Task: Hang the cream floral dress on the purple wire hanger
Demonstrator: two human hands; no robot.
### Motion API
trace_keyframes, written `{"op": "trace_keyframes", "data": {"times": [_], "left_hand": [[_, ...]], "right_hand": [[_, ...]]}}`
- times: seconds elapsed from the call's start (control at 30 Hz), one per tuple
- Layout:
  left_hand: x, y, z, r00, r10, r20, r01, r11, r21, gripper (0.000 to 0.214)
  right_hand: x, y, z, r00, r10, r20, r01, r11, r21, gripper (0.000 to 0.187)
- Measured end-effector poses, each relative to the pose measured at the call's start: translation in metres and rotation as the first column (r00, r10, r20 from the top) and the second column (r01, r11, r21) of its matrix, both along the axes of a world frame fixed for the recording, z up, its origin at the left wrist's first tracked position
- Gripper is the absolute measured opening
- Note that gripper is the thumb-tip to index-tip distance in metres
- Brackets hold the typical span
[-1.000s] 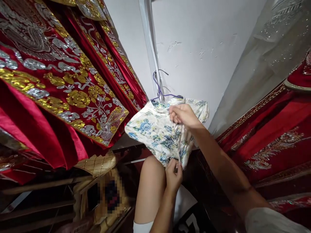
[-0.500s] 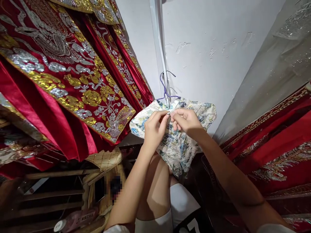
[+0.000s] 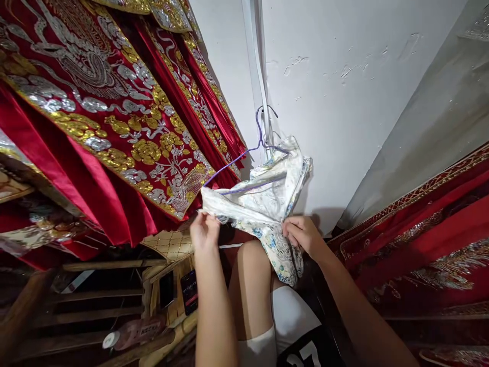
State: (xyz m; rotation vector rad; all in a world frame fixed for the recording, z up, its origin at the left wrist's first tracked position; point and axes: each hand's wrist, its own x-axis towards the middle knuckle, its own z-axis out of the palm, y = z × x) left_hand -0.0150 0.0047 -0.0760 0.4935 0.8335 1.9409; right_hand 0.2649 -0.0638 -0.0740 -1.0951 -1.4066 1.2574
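Observation:
A white garment with a blue floral print (image 3: pixel 263 204) hangs on a purple wire hanger (image 3: pixel 233 164). Its front is pulled apart, so the pale inside and the hanger's lower bar show. My left hand (image 3: pixel 205 230) pinches the garment's edge below the hanger's left end. With fingers closed, my right hand (image 3: pixel 300 233) grips the cloth at the lower right of the opening. The rest of the garment droops over my right hand's near side and beside my knee.
Red drapery with gold and silver embroidery (image 3: pixel 145 137) hangs at left; more red embroidered cloth (image 3: pixel 439 244) lies at right. Behind is a white wall (image 3: pixel 324 102). Lower left, a bamboo seat (image 3: pixel 103 265) bears a phone (image 3: pixel 189 291) and a pink bottle (image 3: pixel 135 332).
Both hands have moved apart and down from the neckline. The garment's front has opened, its left shoulder has slipped along the hanger, and more of the hanger shows.

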Motion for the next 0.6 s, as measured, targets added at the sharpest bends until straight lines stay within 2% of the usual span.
{"op": "trace_keyframes", "data": {"times": [0.03, 0.07, 0.13, 0.17, 0.23, 0.3, 0.33, 0.37, 0.43, 0.5, 0.57, 0.6], "left_hand": [[0.010, -0.008, -0.017, 0.999, -0.011, 0.039, 0.012, 0.999, -0.039, 0.026], [0.022, -0.017, -0.034, 0.989, -0.012, 0.150, 0.026, 0.995, -0.095, 0.023], [0.046, -0.037, -0.059, 0.960, -0.021, 0.279, 0.063, 0.988, -0.143, 0.018], [0.057, -0.048, -0.067, 0.952, -0.023, 0.304, 0.069, 0.988, -0.140, 0.015], [0.074, -0.067, -0.070, 0.951, -0.058, 0.304, 0.093, 0.990, -0.104, 0.010], [0.088, -0.084, -0.059, 0.950, -0.153, 0.271, 0.170, 0.985, -0.039, 0.008], [0.095, -0.092, -0.049, 0.946, -0.220, 0.238, 0.226, 0.974, 0.004, 0.012], [0.103, -0.100, -0.038, 0.938, -0.292, 0.188, 0.287, 0.956, 0.052, 0.018], [0.120, -0.116, -0.016, 0.900, -0.435, 0.009, 0.430, 0.893, 0.130, 0.027], [0.137, -0.134, 0.002, 0.780, -0.554, -0.292, 0.604, 0.789, 0.115, 0.028], [0.149, -0.152, 0.014, 0.560, -0.570, -0.601, 0.715, 0.699, 0.004, 0.021], [0.151, -0.158, 0.018, 0.455, -0.534, -0.713, 0.733, 0.679, -0.040, 0.018]], "right_hand": [[-0.001, -0.008, -0.007, 0.998, -0.034, -0.047, 0.033, 0.999, -0.021, 0.032], [-0.001, -0.016, -0.015, 0.993, -0.071, -0.096, 0.068, 0.997, -0.040, 0.032], [0.005, -0.034, -0.036, 0.980, -0.108, -0.168, 0.096, 0.993, -0.075, 0.034], [0.012, -0.043, -0.046, 0.981, -0.081, -0.176, 0.064, 0.993, -0.098, 0.035], [0.029, -0.058, -0.061, 0.988, 0.111, -0.112, -0.130, 0.975, -0.180, 0.037], [0.045, -0.067, -0.065, 0.943, 0.333, -0.018, -0.324, 0.904, -0.278, 0.037], [0.049, -0.068, -0.064, 0.930, 0.368, 0.010, -0.349, 0.890, -0.294, 0.037], [0.050, -0.067, -0.060, 0.941, 0.337, 0.016, -0.320, 0.908, -0.271, 0.041], [0.044, -0.062, -0.051, 0.989, 0.134, -0.066, -0.144, 0.971, -0.190, 0.053], [0.031, -0.054, -0.042, 0.970, -0.064, -0.235, 0.015, 0.979, -0.203, 0.065], [0.019, -0.046, -0.033, 0.913, -0.169, -0.372, 0.047, 0.948, -0.316, 0.068], [0.016, -0.043, -0.028, 0.884, -0.211, -0.418, 0.046, 0.927, -0.372, 0.066]]}}
